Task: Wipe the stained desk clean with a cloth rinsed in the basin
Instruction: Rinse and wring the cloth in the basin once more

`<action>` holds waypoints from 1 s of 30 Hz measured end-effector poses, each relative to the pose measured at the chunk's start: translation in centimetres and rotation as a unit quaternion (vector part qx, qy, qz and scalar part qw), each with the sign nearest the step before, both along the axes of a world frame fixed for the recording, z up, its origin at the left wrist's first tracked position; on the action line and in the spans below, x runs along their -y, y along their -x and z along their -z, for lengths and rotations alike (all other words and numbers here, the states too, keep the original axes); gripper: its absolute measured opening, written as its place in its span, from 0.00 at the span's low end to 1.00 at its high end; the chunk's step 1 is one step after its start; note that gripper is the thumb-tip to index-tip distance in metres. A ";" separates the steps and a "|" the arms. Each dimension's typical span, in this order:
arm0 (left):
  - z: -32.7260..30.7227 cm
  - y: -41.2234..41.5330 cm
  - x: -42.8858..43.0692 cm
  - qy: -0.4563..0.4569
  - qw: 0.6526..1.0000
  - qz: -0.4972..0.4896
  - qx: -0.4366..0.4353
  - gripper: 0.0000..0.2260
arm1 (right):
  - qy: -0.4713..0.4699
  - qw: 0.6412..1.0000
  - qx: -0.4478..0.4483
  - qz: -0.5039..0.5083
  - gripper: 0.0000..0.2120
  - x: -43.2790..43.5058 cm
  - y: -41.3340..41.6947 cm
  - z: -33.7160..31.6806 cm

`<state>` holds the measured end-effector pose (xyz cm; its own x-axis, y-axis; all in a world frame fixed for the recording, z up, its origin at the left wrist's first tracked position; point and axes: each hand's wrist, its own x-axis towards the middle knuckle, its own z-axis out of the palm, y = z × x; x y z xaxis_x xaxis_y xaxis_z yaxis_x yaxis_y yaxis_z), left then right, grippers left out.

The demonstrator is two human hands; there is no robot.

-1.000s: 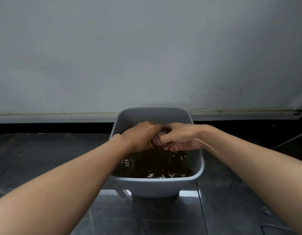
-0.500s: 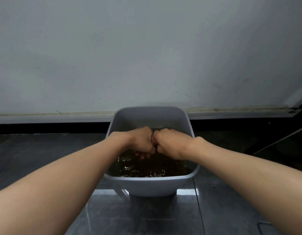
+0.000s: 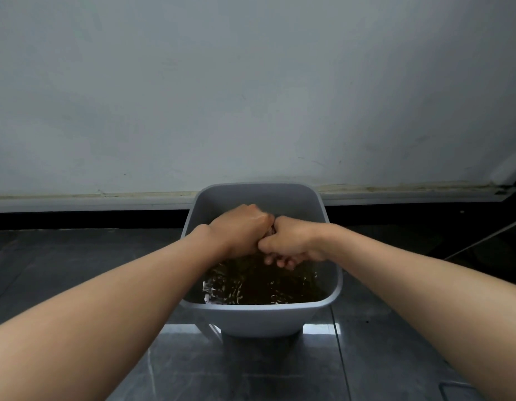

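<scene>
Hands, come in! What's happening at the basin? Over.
Left hand and right hand fisted together, gripping the cloth, mostly hidden. Both over gray basin of dark water. Nothing in the way.

Arms fwd, L hand [image 3: 241, 230] & R hand [image 3: 291, 241] fisted together, gripping cloth [image 3: 269, 232]

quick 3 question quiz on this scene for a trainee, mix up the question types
1. True or false: the left hand and right hand meet as fists over the grey basin.
2. The water in the basin looks: A clear, B dark brown, C foamy white.
3. What small thing shows between the two fists?
Key: 1 true; 2 B; 3 the cloth, only a sliver visible.
</scene>
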<state>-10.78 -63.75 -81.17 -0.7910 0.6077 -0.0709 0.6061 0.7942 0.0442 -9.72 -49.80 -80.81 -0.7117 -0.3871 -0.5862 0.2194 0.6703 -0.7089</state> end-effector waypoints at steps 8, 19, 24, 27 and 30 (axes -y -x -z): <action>0.2 0.1 -0.8 -0.034 0.966 -0.153 0.206 0.10 | -0.166 0.939 -0.255 -0.163 0.03 0.4 -0.3 0.8; -0.1 0.4 -0.8 -0.099 0.955 -0.191 0.206 0.06 | -0.119 0.965 -0.217 -0.084 0.17 -0.1 0.5 0.5; 0.0 0.8 1.0 -0.047 0.996 -0.030 -0.068 0.06 | 0.167 0.978 0.103 0.072 0.11 -1.7 1.5 -0.3; 0.3 1.0 1.5 -0.126 0.980 0.087 -0.127 0.07 | 0.226 0.954 0.182 0.079 0.12 -1.9 1.4 -0.1; 0.3 1.2 1.6 -0.140 0.967 0.151 -0.151 0.11 | 0.251 0.935 0.243 0.063 0.11 -1.0 1.0 0.1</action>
